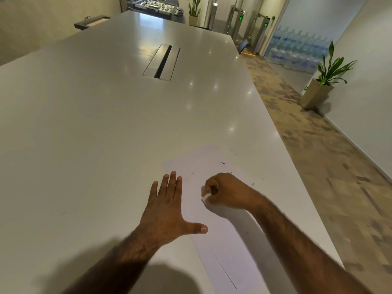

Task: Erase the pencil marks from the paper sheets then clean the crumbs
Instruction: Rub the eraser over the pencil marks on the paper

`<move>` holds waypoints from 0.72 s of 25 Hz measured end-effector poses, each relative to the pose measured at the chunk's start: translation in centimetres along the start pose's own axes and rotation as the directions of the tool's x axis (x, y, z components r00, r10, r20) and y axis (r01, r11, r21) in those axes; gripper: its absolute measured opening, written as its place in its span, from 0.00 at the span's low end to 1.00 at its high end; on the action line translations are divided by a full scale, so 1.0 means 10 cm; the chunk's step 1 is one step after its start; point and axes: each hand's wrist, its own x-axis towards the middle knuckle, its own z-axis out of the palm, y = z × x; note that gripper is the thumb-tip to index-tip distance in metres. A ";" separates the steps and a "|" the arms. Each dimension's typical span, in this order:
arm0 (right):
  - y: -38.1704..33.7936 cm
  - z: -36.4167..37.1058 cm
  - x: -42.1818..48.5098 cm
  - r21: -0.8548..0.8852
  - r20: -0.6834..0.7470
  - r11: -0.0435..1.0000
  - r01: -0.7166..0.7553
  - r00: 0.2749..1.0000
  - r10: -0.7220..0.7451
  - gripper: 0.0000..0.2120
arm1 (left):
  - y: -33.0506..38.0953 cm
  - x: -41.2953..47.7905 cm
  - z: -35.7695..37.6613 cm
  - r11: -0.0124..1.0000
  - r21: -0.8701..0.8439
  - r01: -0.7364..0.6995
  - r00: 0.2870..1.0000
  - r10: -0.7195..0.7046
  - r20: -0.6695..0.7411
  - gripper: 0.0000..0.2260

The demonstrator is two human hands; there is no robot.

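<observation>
White paper sheets (220,236) lie on the near right part of a large white table (101,128). My right hand (224,192) grips a small white eraser (206,197), its tip touching the paper. My left hand (167,211) lies flat with fingers spread, pressing the left edge of the sheet and the table. A thin pencil line (224,271) runs across the near part of the paper. Dark eraser crumbs (222,163) are scattered on the far part of the sheet and beside my right wrist.
A recessed cable slot (162,62) sits mid-table. The table's right edge runs close to my right arm, with patterned carpet (318,145) beyond. A potted plant (324,85) stands by the right wall. Water bottles (297,49) are stacked at the back.
</observation>
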 end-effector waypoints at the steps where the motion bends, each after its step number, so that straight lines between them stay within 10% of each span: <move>1: -0.06 0.04 0.08 0.004 -0.057 1.000 0.014 0.998 -0.014 0.06 | 0.00 0.00 0.00 1.000 0.002 -0.001 1.000 0.001 -0.002 0.66; 9: -0.23 0.23 0.56 0.003 -0.299 0.997 0.075 0.952 -0.071 0.07 | 0.00 -0.02 -0.01 1.000 0.018 -0.010 1.000 0.010 -0.017 0.66; 18: -0.23 0.14 0.61 -0.075 -0.210 0.996 0.045 0.976 -0.060 0.03 | -0.01 0.00 0.01 1.000 0.019 -0.003 1.000 0.003 0.000 0.66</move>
